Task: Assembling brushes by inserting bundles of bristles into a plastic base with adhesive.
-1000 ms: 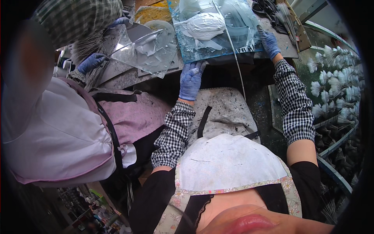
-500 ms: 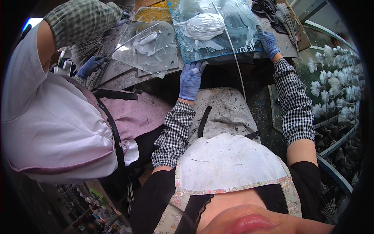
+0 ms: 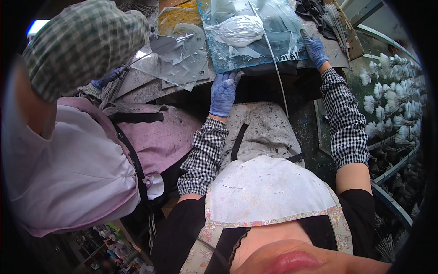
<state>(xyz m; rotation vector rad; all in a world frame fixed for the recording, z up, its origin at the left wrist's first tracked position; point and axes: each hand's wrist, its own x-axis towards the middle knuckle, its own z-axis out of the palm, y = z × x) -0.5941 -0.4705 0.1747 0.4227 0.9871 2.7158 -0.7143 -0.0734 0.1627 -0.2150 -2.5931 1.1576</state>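
My left hand (image 3: 223, 95), in a blue glove, grips the front edge of a clear bluish glass sheet (image 3: 228, 65). At the sheet's right edge my right hand (image 3: 315, 51), gloved the same way, has its fingers closed on the rim. A thick mound of white paste (image 3: 239, 31) sits on the glass, with thin smears around it. Across the sheet lies a long thin rod (image 3: 272, 54), its lower end sticking out past the front edge towards my lap. My palms are mostly hidden.
On my left a co-worker in a checked sleeve (image 3: 84, 45) holds a flat blade (image 3: 165, 44) over a smaller smeared glass plate (image 3: 189, 75). A bundle of thin wires (image 3: 336, 25) lies at the right. White-tipped brush-like bunches (image 3: 394, 98) fill a rack on the right.
The co-worker's checked sleeve has come lower and nearer, covering more of their other hand. Their blade now shows its broad face over the smaller plate. My hands and sheet stay put.
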